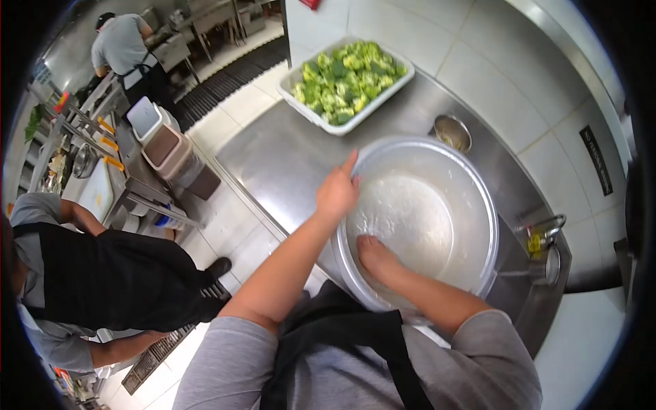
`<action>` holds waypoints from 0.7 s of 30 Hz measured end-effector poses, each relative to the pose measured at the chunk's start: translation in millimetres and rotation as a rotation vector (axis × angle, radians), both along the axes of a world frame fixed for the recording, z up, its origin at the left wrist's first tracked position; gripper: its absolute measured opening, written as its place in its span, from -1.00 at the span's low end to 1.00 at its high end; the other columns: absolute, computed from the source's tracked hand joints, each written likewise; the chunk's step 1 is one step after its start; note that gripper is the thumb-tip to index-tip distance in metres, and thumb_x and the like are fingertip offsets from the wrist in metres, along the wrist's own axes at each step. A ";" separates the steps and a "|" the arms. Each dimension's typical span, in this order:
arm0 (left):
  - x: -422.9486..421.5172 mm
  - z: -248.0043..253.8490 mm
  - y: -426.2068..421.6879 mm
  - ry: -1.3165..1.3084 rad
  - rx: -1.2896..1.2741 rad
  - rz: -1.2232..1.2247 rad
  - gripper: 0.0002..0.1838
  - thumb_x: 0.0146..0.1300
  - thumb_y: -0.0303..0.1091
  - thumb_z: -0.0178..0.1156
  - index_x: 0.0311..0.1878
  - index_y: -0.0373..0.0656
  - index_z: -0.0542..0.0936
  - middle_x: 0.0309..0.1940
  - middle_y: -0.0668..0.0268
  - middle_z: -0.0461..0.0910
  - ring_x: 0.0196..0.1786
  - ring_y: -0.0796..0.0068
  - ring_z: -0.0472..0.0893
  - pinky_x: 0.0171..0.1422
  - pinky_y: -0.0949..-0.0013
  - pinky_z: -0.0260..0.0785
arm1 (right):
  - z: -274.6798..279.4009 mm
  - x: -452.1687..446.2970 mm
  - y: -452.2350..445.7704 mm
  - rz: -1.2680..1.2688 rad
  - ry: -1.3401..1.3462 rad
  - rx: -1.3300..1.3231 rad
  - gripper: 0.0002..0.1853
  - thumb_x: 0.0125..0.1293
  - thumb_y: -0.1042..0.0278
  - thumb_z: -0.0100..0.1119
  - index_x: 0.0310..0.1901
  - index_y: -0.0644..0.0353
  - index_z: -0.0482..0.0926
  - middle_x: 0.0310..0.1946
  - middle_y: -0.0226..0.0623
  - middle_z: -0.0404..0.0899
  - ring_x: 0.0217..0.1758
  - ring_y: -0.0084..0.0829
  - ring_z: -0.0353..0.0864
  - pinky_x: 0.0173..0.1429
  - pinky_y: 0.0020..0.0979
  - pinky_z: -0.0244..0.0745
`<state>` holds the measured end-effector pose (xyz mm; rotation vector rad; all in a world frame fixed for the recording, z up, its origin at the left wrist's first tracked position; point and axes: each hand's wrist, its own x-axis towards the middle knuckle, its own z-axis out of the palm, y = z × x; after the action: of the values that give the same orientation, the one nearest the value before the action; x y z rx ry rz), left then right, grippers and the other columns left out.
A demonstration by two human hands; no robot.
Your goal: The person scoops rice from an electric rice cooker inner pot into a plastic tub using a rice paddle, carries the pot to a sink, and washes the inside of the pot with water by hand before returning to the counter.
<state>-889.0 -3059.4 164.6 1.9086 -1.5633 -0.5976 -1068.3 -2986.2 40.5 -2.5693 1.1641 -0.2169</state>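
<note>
A large round metal basin (486, 205) stands on the steel counter (256, 154), with what looks like clear liquid inside. My left hand (338, 190) is at the basin's left rim, its index finger extended and its thumb apart. Inside the basin, near the lower left wall, my right hand (377, 258) points downward. Its fingertips are hard to make out, and I cannot tell if it holds anything. Behind the basin sits a white tray (321, 121) filled with cut broccoli (348, 78). A small metal bowl (452, 132) is at the basin's upper right.
A co-worker in a black apron (116, 273) stands close on the left. Another person (126, 51) bends over a work surface at the back left. Lidded bins (167, 152) stand beside the left worktable. A faucet (547, 229) is at the right.
</note>
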 end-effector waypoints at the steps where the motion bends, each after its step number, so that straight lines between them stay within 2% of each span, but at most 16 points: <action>1: -0.7 -0.5 5.6 -0.002 0.016 -0.002 -0.42 0.32 -0.24 0.07 0.41 0.19 0.23 0.00 0.02 0.54 0.06 0.02 0.54 0.12 0.11 0.38 | 6.8 0.4 -16.7 0.013 -0.012 -0.022 -0.70 0.32 0.47 -0.21 -0.08 0.42 0.50 -0.08 0.22 0.48 -0.04 0.03 0.54 0.08 -0.11 0.46; 3: -2.5 14.5 11.0 -0.005 0.059 0.018 -0.42 0.32 -0.24 0.07 0.41 0.18 0.24 0.02 0.02 0.54 0.06 0.02 0.54 0.12 0.12 0.38 | 21.9 -3.4 -57.9 -0.148 0.250 -0.105 -0.71 0.31 0.49 -0.18 -0.12 0.38 0.56 -0.08 0.17 0.51 0.01 -0.02 0.55 0.07 -0.14 0.49; 5: -4.8 18.8 11.6 -0.004 0.116 0.035 -0.42 0.32 -0.24 0.08 0.41 0.18 0.24 0.03 0.01 0.53 0.07 0.01 0.54 0.12 0.12 0.38 | -34.0 -30.0 -132.7 -0.173 0.583 -0.513 -0.74 0.16 0.47 0.01 -0.16 0.36 0.59 -0.16 0.01 0.57 -0.06 -0.13 0.57 0.02 -0.27 0.45; 7: -4.4 15.9 10.7 0.009 0.103 0.023 -0.40 0.30 -0.22 0.08 0.42 0.20 0.23 -0.01 0.03 0.53 0.03 0.06 0.56 0.09 0.12 0.41 | -20.0 -50.4 -179.6 -0.336 0.461 -0.161 -0.76 0.16 0.46 0.02 -0.19 0.35 0.60 -0.24 -0.06 0.60 -0.11 -0.18 0.60 0.00 -0.27 0.46; 10: -1.0 6.7 6.6 0.085 0.047 -0.007 -0.38 0.29 -0.26 0.09 0.42 0.11 0.21 0.07 0.01 0.50 0.11 0.02 0.52 0.17 0.16 0.37 | -19.5 -69.3 -182.0 -0.382 0.486 -0.319 -0.77 0.17 0.48 0.01 -0.19 0.39 0.59 -0.26 -0.07 0.61 -0.19 -0.19 0.62 -0.05 -0.27 0.50; 11: 2.3 2.8 3.6 0.081 0.048 -0.021 -0.38 0.29 -0.26 0.09 0.42 0.11 0.21 0.07 0.01 0.50 0.11 0.02 0.52 0.17 0.16 0.37 | -26.7 -66.7 -167.3 -0.425 0.372 -0.249 -0.76 0.17 0.49 0.01 -0.18 0.42 0.57 -0.27 -0.05 0.61 -0.18 -0.18 0.62 -0.08 -0.25 0.51; 12: 4.5 -3.7 2.4 0.132 -0.012 -0.030 -0.39 0.30 -0.33 0.08 0.41 -0.01 0.21 0.09 -0.01 0.50 0.14 0.04 0.51 0.22 0.20 0.35 | -38.7 -60.1 -146.1 -0.472 0.265 -0.172 -0.75 0.16 0.51 0.01 -0.17 0.45 0.55 -0.27 -0.03 0.60 -0.18 -0.18 0.62 -0.11 -0.24 0.52; 13: 3.4 -12.0 3.2 0.193 -0.060 -0.047 -0.40 0.30 -0.39 0.06 0.41 -0.13 0.22 0.12 -0.03 0.49 0.17 0.07 0.50 0.27 0.24 0.32 | -24.0 -49.2 -112.4 -0.397 0.259 -0.080 -0.76 0.17 0.52 0.00 -0.17 0.47 0.53 -0.27 0.00 0.59 -0.14 -0.16 0.61 -0.11 -0.22 0.52; 14: 2.3 -14.6 5.6 0.211 -0.025 -0.083 -0.40 0.30 -0.39 0.06 0.41 -0.13 0.22 0.12 -0.03 0.49 0.17 0.07 0.50 0.27 0.24 0.32 | -4.9 -40.0 -75.9 -0.330 0.258 0.025 -0.77 0.17 0.54 -0.01 -0.18 0.49 0.50 -0.27 0.03 0.58 -0.11 -0.14 0.59 -0.11 -0.20 0.52; 16: -3.6 -14.0 19.1 0.576 -0.090 -0.073 -0.39 0.28 -0.52 0.04 0.39 -0.31 0.15 0.18 -0.09 0.42 0.26 0.11 0.44 0.35 0.30 0.23 | -12.2 -41.1 -32.7 0.152 0.162 -0.102 -0.81 0.21 0.54 -0.07 -0.19 0.46 0.46 -0.24 0.12 0.53 -0.05 -0.05 0.55 -0.07 -0.12 0.50; 18: -10.2 -21.3 42.3 0.708 -0.043 -0.103 -0.37 0.27 -0.57 0.02 0.40 -0.33 0.10 0.22 -0.10 0.37 0.29 0.13 0.40 0.37 0.31 0.20 | -9.0 -31.1 -40.9 -0.067 -0.032 0.038 -0.82 0.26 0.52 -0.14 -0.19 0.42 0.43 -0.20 0.17 0.49 -0.07 0.03 0.53 -0.04 -0.05 0.47; 19: -9.5 -21.8 53.4 0.830 -0.072 -0.063 -0.35 0.27 -0.61 0.00 0.41 -0.34 0.04 0.25 -0.12 0.32 0.32 0.16 0.36 0.39 0.32 0.16 | 32.8 -11.8 -63.9 -0.412 0.010 0.303 -0.79 0.28 0.50 -0.18 -0.14 0.40 0.42 -0.16 0.18 0.49 -0.06 0.07 0.52 0.00 -0.03 0.44; 20: -10.9 -15.8 66.2 0.902 -0.010 -0.058 -0.25 0.22 -0.61 0.05 0.43 -0.29 -0.06 0.29 -0.12 0.22 0.36 0.08 0.28 0.43 0.25 0.10 | 2.1 -19.8 -87.5 -0.433 0.118 0.047 -0.78 0.29 0.48 -0.18 -0.14 0.40 0.42 -0.17 0.16 0.49 -0.09 0.04 0.53 -0.03 -0.06 0.47; 21: -6.7 -22.6 68.3 0.914 0.019 -0.067 -0.25 0.22 -0.61 0.05 0.43 -0.29 -0.06 0.29 -0.12 0.22 0.36 0.08 0.28 0.43 0.25 0.10 | -22.0 -29.4 -109.2 -0.470 0.184 -0.242 -0.80 0.28 0.49 -0.14 -0.15 0.40 0.43 -0.20 0.13 0.49 -0.16 0.00 0.55 -0.06 -0.08 0.50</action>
<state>-895.6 -2991.1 142.1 1.2713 -1.0050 -1.2828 -1097.6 -3095.4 18.5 -2.5118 1.9110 -0.2399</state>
